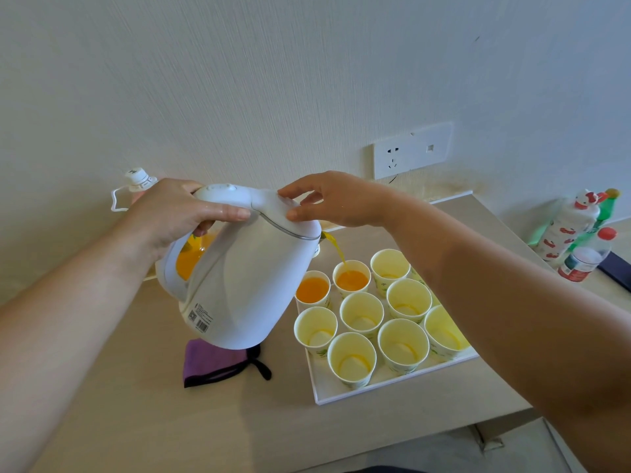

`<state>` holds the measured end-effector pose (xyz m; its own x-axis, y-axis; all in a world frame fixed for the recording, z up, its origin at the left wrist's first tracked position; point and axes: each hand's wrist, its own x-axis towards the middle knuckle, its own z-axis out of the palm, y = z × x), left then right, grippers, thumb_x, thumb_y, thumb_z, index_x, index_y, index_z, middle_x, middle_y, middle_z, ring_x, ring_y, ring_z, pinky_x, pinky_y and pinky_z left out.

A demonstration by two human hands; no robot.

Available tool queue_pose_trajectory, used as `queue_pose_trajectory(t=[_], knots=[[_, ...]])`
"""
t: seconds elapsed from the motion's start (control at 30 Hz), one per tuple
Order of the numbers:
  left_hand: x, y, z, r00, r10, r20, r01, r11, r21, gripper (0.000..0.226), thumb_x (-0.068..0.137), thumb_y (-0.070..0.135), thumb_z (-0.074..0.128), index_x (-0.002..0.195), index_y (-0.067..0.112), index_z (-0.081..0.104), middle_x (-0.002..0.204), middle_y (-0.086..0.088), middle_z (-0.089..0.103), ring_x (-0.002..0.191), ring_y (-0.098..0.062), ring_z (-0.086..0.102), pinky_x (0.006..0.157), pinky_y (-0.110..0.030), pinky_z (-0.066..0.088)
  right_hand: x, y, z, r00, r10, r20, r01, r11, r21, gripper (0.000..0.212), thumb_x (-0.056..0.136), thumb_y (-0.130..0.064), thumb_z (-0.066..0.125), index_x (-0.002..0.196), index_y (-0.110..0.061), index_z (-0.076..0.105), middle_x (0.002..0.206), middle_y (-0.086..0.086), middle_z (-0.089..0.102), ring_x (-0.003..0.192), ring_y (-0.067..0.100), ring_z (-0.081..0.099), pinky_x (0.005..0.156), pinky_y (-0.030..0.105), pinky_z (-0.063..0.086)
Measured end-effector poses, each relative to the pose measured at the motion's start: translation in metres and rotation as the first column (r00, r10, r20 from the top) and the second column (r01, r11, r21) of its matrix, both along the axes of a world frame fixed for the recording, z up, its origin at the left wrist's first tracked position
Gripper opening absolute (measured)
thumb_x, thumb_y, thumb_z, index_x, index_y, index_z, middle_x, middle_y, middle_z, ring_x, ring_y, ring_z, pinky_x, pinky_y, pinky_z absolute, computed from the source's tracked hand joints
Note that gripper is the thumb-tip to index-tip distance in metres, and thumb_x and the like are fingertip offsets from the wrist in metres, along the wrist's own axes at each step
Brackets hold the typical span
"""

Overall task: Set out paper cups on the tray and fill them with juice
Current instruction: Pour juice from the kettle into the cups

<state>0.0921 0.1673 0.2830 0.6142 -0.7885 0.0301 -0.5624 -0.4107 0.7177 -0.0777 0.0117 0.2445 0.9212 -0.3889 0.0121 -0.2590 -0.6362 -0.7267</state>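
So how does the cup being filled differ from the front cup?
The cup being filled holds orange juice; the front cup is empty. The cup being filled sits back under the spout of the kettle; the front cup at the near rim of the tray. Both are upright paper cups.

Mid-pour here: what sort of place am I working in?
Likely a home or dorm room, not a kitchen: a plain table below a wall socket, assorted bottles, and an electric kettle pouring the juice.

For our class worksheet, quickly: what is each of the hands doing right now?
Left hand: grips the handle of the tilted white plastic kettle.
Right hand: open, fingertips resting on top of the kettle.
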Motion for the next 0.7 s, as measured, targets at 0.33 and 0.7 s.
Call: queue_pose_trajectory(t=[0.33, 0.7], knots=[[-0.0055, -0.0008, 0.0037, 1.000, 0.004, 0.005, -0.004, 1.000, 0.013, 0.100, 0.025, 0.053, 0.080, 0.097, -0.013, 0.059, 0.043, 0.004, 0.045, 0.045, -0.012, 0.040, 0.053, -0.028, 0.033, -0.0014, -0.0010, -0.0002, 1.000, -0.005, 0.003, 0.005, 1.000, 0.007, 0.045, 0.089, -0.035, 0.063, 0.132, -0.029, 0.053, 0.130, -0.013, 0.055, 0.110, 0.007, 0.057, 0.088, 0.018, 0.034], [-0.0049, -0.0020, 0.0025, 1.000, 0.000, 0.011, 0.000, 0.999, 0.034, 0.081, 0.020, 0.056, 0.082, 0.075, 0.001, 0.060, 0.045, 0.002, 0.045, 0.051, -0.016, 0.041, 0.059, -0.031, 0.033, -0.0022, -0.0013, -0.0009, 1.000, 0.001, -0.002, -0.001, 1.000, 0.005, 0.045, 0.089, -0.035, 0.063, 0.133, -0.028, 0.053, 0.132, -0.011, 0.054, 0.110, 0.008, 0.056, 0.089, 0.018, 0.034]])
